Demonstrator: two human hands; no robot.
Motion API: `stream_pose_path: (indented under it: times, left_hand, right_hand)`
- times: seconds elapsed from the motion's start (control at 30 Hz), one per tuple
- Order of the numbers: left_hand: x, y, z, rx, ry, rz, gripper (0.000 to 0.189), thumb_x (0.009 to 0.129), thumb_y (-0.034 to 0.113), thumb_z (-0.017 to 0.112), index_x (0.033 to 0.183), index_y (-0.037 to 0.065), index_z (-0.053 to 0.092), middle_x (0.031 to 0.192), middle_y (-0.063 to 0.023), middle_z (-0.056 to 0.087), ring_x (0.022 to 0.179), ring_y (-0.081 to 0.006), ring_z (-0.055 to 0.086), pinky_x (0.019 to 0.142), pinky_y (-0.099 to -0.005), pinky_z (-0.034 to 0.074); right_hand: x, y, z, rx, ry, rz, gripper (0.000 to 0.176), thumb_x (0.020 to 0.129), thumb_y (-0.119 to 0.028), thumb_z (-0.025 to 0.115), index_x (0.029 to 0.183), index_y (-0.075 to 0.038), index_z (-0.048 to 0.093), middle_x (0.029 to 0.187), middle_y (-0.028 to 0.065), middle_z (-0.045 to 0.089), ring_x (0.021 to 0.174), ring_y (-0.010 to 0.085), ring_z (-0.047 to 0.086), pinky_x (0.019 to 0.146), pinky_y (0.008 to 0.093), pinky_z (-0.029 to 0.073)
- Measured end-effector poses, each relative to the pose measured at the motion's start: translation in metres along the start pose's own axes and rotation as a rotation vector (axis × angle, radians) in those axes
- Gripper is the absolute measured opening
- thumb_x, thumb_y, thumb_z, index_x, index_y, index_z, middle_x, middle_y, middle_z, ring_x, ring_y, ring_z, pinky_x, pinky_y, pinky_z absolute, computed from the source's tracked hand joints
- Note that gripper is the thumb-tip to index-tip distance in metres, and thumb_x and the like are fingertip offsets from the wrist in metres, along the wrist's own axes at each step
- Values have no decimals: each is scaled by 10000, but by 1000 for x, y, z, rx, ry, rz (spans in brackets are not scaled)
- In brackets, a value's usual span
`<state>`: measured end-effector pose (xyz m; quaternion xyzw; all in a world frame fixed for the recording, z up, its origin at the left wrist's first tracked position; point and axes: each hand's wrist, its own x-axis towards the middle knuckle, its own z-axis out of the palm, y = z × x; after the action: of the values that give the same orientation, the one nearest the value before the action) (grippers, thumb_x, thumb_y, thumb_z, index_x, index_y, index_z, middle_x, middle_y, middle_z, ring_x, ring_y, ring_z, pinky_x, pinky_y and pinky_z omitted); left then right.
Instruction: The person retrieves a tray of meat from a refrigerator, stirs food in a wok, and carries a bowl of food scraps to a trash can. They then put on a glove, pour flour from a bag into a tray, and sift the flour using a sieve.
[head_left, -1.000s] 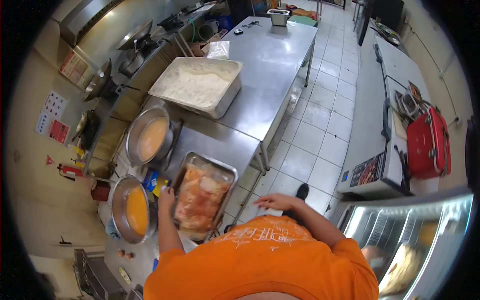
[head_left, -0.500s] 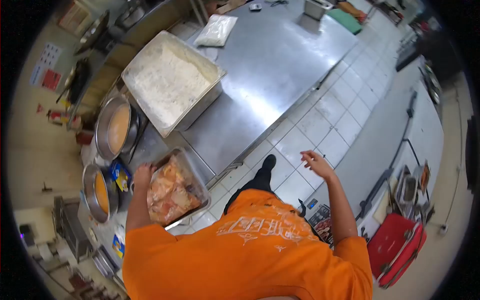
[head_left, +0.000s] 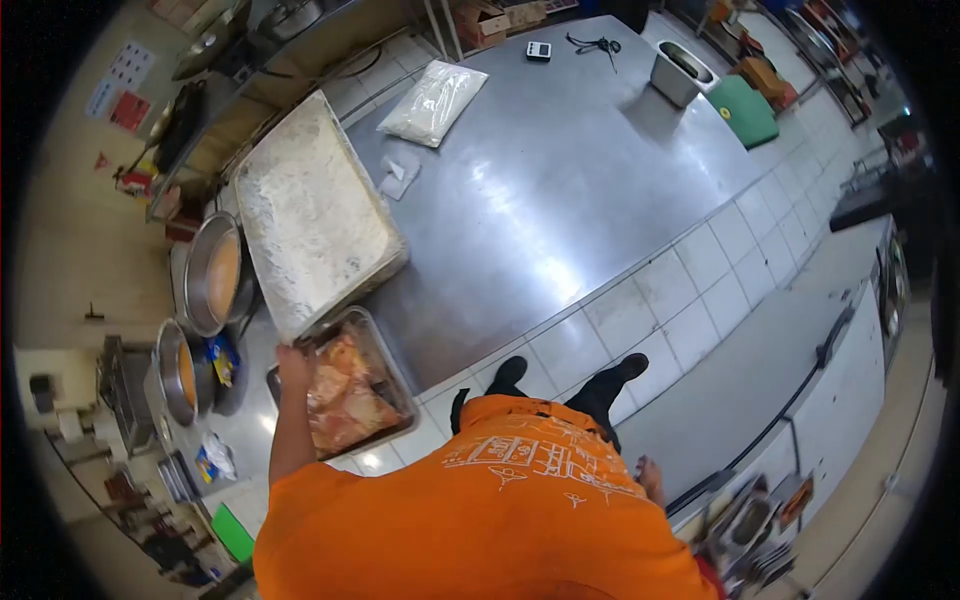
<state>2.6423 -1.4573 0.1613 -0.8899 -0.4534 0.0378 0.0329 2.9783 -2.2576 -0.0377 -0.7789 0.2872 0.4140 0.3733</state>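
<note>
My left hand [head_left: 293, 364] is closed at the left rim of a clear-sided container [head_left: 405, 385], beside the near corner of a large flour-covered pan [head_left: 320, 200]. Pieces of raw meat [head_left: 345, 390], which look like chicken, fill the container. Low by my right side, my right hand [head_left: 650, 478] is partly hidden by the orange shirt. Its fingers are too small and blurred to read, and I see nothing in it.
Two metal bowls [head_left: 205, 310] of orange liquid stand left of the pan. On the steel table [head_left: 560, 200] lie a bag of white powder [head_left: 435, 103], a crumpled wrapper [head_left: 400, 175], a small device [head_left: 538, 51] and a metal bin [head_left: 680, 75]. A white counter [head_left: 760, 390] stands right.
My right hand has dropped from out in front, fingers spread, to beside my body. My left hand stays at the meat container, which appears nearer the flour pan. The view has turned, and both shoes show.
</note>
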Motion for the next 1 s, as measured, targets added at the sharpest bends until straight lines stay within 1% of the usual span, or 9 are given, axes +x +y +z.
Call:
stream_pose_path:
  times: [0.17,0.33,0.37,0.43,0.7,0.83,0.9,0.93,1.0]
  left_hand:
    - [-21,147,-46,-7,279,-639,504,855,287,606,1257,-5,521,1213,-237,547,1097,-393,494,968,-485,373]
    - [-2,313,-31,-372,578,-837,359,837,272,641,1109,41,595,1103,-162,623,1073,-329,530,952,-451,374]
    - [0,350,-27,-348,548,-638,266,832,228,652,1027,52,612,1039,-135,631,1028,-316,544,931,-445,380]
    - [12,444,-31,-533,485,-226,113,825,150,664,893,66,632,931,-97,628,940,-297,559,888,-431,387]
    - [53,791,-115,-850,-423,660,144,818,-26,598,946,35,624,893,-103,584,835,-265,576,631,-343,479]
    - [129,923,-163,-1021,-256,802,395,766,-152,450,1079,42,594,1008,-134,556,861,-270,582,698,-328,505]
    - [185,994,-168,-1044,-251,895,447,725,-157,407,1079,46,590,1025,-135,537,840,-244,567,751,-313,485]
    - [219,1037,-164,-1052,-276,960,421,735,-145,410,1060,45,599,1007,-140,543,862,-257,569,770,-318,483]
    - [275,1135,-181,-923,-203,1163,310,782,-67,451,1031,44,598,958,-144,552,911,-316,558,827,-359,467]
  right_hand:
    - [19,-97,-66,150,-147,-174,477,988,-371,412,1196,39,538,772,181,634,455,245,581,430,306,487]
    - [127,-203,-137,-138,271,-920,508,939,-157,446,1387,58,340,1102,289,579,917,334,636,758,399,538]
    - [154,-229,-150,-484,524,-1337,552,916,-136,461,1408,57,302,1181,312,547,1027,357,612,889,426,509]
    - [171,-305,-182,-479,179,-1168,526,891,-187,515,1359,25,405,1182,289,575,1078,378,594,1032,422,397]
    - [136,-606,-289,-212,-268,-941,339,931,-274,515,1107,-7,625,788,148,688,716,250,676,692,354,522]
    - [226,-597,-332,-289,-46,-766,305,968,-200,451,1013,33,642,525,103,584,495,171,619,519,282,499]
    - [279,-537,-357,316,-184,-635,572,939,-133,426,1455,-5,215,986,282,622,793,304,683,656,390,555]
    - [356,-479,-373,-332,131,-834,775,925,-123,446,1482,-43,-88,1330,349,419,1094,411,574,939,455,470]
    - [364,-436,-407,-246,245,-831,742,923,-216,497,1514,-117,59,1454,278,325,1301,427,379,1088,400,300]
